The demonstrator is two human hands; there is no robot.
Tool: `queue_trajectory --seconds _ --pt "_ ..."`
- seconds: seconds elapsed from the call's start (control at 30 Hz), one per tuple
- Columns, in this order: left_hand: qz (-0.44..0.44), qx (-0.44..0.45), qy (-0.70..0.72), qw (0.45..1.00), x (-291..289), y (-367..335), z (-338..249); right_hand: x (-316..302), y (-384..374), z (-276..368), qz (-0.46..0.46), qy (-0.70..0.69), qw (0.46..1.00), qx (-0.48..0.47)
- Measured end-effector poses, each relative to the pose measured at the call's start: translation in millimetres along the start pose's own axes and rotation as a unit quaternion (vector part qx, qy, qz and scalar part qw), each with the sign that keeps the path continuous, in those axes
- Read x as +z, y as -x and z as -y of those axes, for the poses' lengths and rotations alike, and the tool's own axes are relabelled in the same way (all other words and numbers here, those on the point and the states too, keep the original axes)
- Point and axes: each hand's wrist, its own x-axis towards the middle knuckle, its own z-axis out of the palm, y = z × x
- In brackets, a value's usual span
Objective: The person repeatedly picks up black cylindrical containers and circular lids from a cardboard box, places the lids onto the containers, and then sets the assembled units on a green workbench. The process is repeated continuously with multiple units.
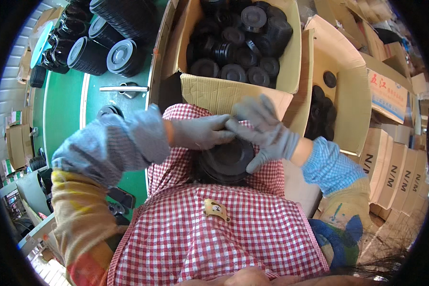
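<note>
A round black plastic piece, like a lid or a shallow dish [226,162], lies in my lap, on or among other dark parts that I cannot make out. My left hand [200,132], in a grey glove, is at its far edge. The fingers of that hand are pressed together, and what they pinch, if anything, is hidden. My right hand [267,133], gloved as well, is over the right side of the black piece with its fingers spread and its thumb stretched toward the rim. The fingertips of the two hands meet or overlap above the far edge.
A cardboard box [233,90] full of round black parts stands ahead; another box [352,109] with fewer is at the right. On the green table [64,100] at the left are stacked black containers [124,55] and a metal tool [124,89]. Folded cartons [391,174] stand far right.
</note>
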Motion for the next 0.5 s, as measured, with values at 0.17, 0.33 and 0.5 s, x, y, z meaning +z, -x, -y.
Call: queue_trajectory --seconds 0.17,0.33,0.5 --pt "0.014 -0.181 -0.054 0.982 7.9 -62.5 12.5 25.3 -54.1 83.1 0.011 -0.034 0.998 -0.054" --pt "-0.148 -0.246 -0.125 0.95 -31.2 -8.8 3.3 9.0 -34.6 49.1 -0.174 -0.003 0.983 -0.051" --pt "-0.184 -0.504 -0.383 0.752 -116.7 197.7 57.5 3.6 0.6 4.2 -0.236 -0.014 0.957 0.165"
